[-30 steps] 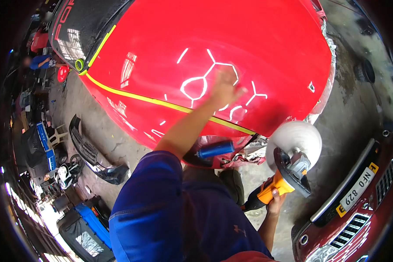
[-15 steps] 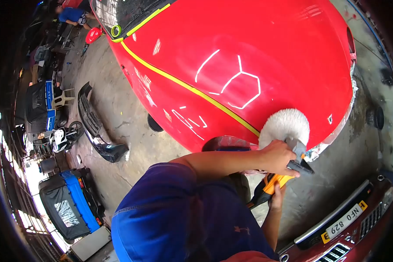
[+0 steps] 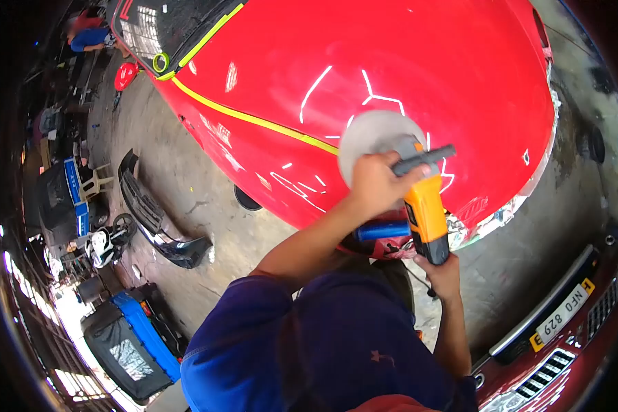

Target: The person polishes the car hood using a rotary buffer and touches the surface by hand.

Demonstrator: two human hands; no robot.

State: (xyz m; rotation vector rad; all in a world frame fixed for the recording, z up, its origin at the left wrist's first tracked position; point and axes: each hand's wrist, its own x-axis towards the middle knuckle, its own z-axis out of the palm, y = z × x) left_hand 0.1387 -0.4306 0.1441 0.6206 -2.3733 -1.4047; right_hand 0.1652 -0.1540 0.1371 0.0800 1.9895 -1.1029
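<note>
Over the red car hood (image 3: 460,82) is an orange and black polisher (image 3: 426,206) with a round white pad (image 3: 378,134). The pad lies on or just above the hood, near the yellow tape line (image 3: 254,118); contact cannot be made out. My left hand (image 3: 381,182) is wrapped round the dark front handle beside the pad. Lower down, my right hand (image 3: 441,273) grips the black rear end of the polisher. A blue cylinder (image 3: 381,230) sits in the opening at the hood's near edge, partly behind the polisher and my left arm.
A dark red vehicle with a plate (image 3: 563,312) stands at the lower right. A black bumper (image 3: 158,220) lies on the concrete floor at left. Green tape roll (image 3: 161,63) is by the windshield. Another person (image 3: 89,38) is at the far upper left.
My left hand left the hood and took hold of the front handle. The polisher has since moved left and farther over the hood, with my right hand still on its rear.
</note>
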